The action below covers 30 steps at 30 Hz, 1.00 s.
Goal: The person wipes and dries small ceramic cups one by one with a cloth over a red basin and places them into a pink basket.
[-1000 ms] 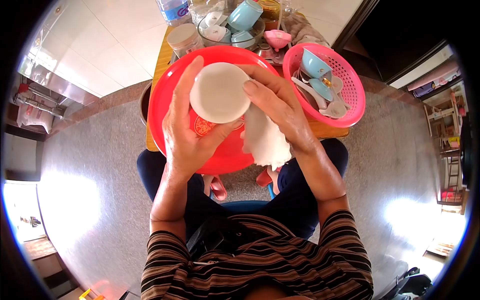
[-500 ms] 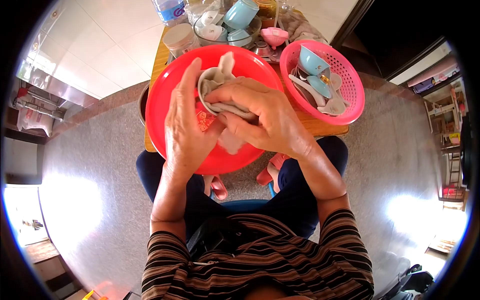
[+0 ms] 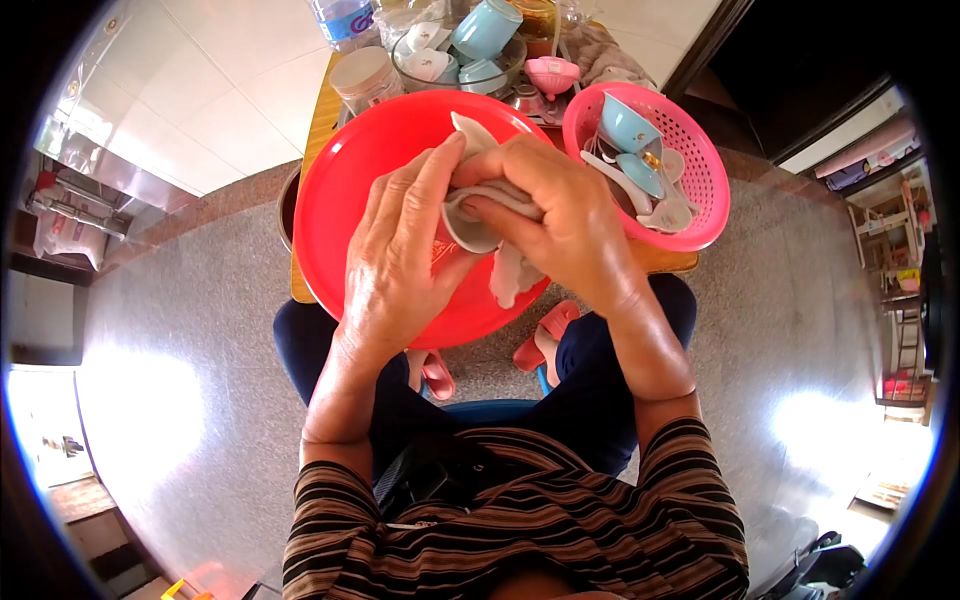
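Note:
Above a round red tray (image 3: 345, 190), my left hand (image 3: 400, 235) is wrapped round the left side of a small white cup (image 3: 472, 236). My right hand (image 3: 555, 215) pinches a pale cloth (image 3: 515, 275) over the cup's rim, its thumb at the opening. One end of the cloth sticks up past the fingertips and another hangs below, over the tray. The hands hide most of the cup, which is tilted with part of its inside showing.
Right of the tray, a pink basket (image 3: 712, 190) holds a blue bowl and several spoons. Behind stand a glass bowl (image 3: 515, 68) of cups, a lidded jar (image 3: 365, 80), a pink cup (image 3: 552, 75) and a water bottle (image 3: 345, 22), on a wooden table (image 3: 665, 262).
The cloth has gone from hanging beside the cup to being pressed at its rim and inside. The cup has tilted and shifted right, and my left hand has closed in round it.

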Each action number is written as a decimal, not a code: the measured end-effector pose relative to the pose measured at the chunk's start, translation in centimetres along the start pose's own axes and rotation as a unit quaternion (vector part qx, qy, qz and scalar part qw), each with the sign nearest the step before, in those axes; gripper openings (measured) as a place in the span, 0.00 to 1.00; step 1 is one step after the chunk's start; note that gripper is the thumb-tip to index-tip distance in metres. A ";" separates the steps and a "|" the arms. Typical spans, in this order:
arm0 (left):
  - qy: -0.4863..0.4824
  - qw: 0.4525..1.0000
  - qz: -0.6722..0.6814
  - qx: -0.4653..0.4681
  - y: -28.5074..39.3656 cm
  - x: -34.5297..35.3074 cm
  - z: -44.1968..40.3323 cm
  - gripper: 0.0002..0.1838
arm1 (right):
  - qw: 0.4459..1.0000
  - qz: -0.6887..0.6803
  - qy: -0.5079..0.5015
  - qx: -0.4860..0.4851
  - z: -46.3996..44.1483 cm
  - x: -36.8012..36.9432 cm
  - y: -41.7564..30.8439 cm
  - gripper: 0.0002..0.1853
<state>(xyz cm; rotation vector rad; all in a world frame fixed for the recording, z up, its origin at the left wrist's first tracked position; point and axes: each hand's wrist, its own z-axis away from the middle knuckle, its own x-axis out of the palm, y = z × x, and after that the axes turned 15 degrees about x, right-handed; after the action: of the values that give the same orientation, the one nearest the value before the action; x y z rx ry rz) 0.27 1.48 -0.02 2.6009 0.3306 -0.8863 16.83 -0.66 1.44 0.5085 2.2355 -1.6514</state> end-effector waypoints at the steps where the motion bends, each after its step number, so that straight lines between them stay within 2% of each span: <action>1: -0.007 1.000 -0.012 0.012 0.0 0.1 0.1 0.43 | 0.997 0.055 0.044 -0.030 0.3 0.7 0.0 0.08; 2: -0.008 1.000 0.000 0.014 -0.1 -0.1 0.0 0.44 | 0.988 0.109 0.089 -0.059 0.5 1.1 0.0 0.08; 3: -0.009 1.000 0.000 0.015 -0.1 -0.3 0.0 0.44 | 0.988 0.109 0.090 -0.058 0.3 1.0 0.1 0.08; 5: -0.021 1.000 0.004 0.002 0.0 -0.6 -0.1 0.44 | 0.999 0.027 -0.030 -0.008 0.1 0.4 0.5 0.08; 6: -0.023 1.000 0.014 0.008 -0.2 -0.3 0.1 0.43 | 0.993 0.011 -0.101 0.053 0.1 -0.6 0.1 0.08; 7: -0.026 0.999 0.018 0.013 -0.1 -0.2 0.1 0.43 | 0.994 0.011 -0.095 0.056 0.1 -0.9 0.3 0.08; 9: -0.046 0.999 0.015 0.012 0.2 0.1 0.0 0.42 | 0.993 0.068 -0.100 0.000 0.2 -1.4 0.8 0.07; 10: -0.048 0.999 0.019 0.017 0.1 0.4 0.0 0.42 | 0.993 0.068 -0.094 0.002 0.3 -1.2 1.0 0.07; 12: -0.036 0.999 -0.025 0.010 -0.1 0.7 -0.1 0.41 | 0.967 0.233 0.076 -0.065 0.5 -0.1 1.4 0.06; 13: -0.040 0.999 -0.023 0.016 0.0 0.6 -0.1 0.41 | 0.967 0.232 0.083 -0.062 0.5 0.4 1.4 0.06; 15: -0.048 0.998 0.020 -0.028 0.3 0.2 -0.3 0.42 | 0.986 0.145 0.055 -0.065 0.4 0.7 1.2 0.05; 16: -0.047 0.998 0.020 -0.022 0.3 0.3 -0.4 0.42 | 0.994 0.101 -0.019 -0.030 0.3 -0.4 1.2 0.07; 17: -0.053 0.998 0.024 -0.013 0.4 0.6 -0.7 0.42 | 0.995 0.100 -0.009 -0.026 0.4 -1.7 0.9 0.07; 19: -0.072 0.996 0.015 -0.049 0.7 0.9 -1.3 0.41 | 0.993 0.070 -0.093 0.006 0.7 -4.3 0.5 0.09; 20: -0.085 0.994 0.025 -0.059 0.7 1.0 -1.9 0.42 | 0.995 0.088 -0.053 -0.019 0.7 -5.4 1.3 0.09; 22: -0.092 0.995 0.022 -0.045 0.8 1.5 -3.2 0.43 | 0.996 0.041 0.078 0.005 1.6 -8.4 0.4 0.07; 24: -0.106 0.994 0.000 -0.022 0.9 2.0 -5.2 0.43 | 0.975 -0.061 0.207 0.047 2.5 -11.1 0.5 0.07; 26: -0.136 0.991 0.006 -0.007 0.8 3.3 -7.6 0.40 | 0.945 -0.136 0.295 0.021 3.3 -13.4 0.4 0.07; 28: -0.165 0.986 0.013 0.004 0.3 5.2 -9.7 0.38 | 0.930 -0.170 0.325 0.033 4.1 -14.6 0.2 0.06; 30: -0.186 0.979 0.057 0.057 -1.3 8.2 -10.9 0.34 | 0.898 -0.167 0.405 -0.041 4.5 -15.1 0.2 0.05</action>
<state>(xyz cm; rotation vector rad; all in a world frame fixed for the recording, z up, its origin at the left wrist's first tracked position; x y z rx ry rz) 12.10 8.00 2.51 2.4528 0.0267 -1.3528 30.52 -6.39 6.77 0.9763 3.1208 -1.6779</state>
